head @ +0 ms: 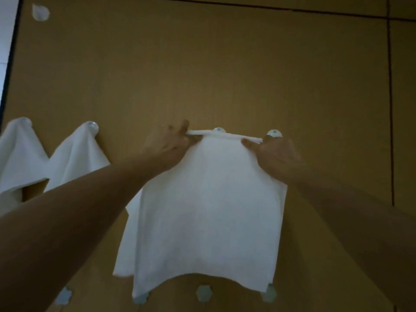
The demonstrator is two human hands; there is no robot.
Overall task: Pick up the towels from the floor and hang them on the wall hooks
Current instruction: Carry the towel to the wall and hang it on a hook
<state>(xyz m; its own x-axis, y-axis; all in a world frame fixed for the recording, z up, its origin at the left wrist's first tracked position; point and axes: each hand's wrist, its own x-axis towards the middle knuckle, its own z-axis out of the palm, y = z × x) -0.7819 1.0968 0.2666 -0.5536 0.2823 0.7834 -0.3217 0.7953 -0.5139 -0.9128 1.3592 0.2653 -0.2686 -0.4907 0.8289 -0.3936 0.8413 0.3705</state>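
A white towel (209, 212) hangs flat against the wooden wall, its top edge stretched level across a round hook (219, 130). My left hand (171, 145) pinches the top edge at its left end. My right hand (273, 154) pinches the right end, just below another bare hook (274, 133). Two more white towels (19, 158) (76, 158) hang in peaks from hooks at the left, one of them under a hook (92, 126) whose cap shows.
The wall (225, 64) is brown wood panel with dark seams at the top and right. A lower row of pale hexagonal hooks (203, 292) runs below the towel's bottom edge. A small white hook (40, 12) sits at the upper left.
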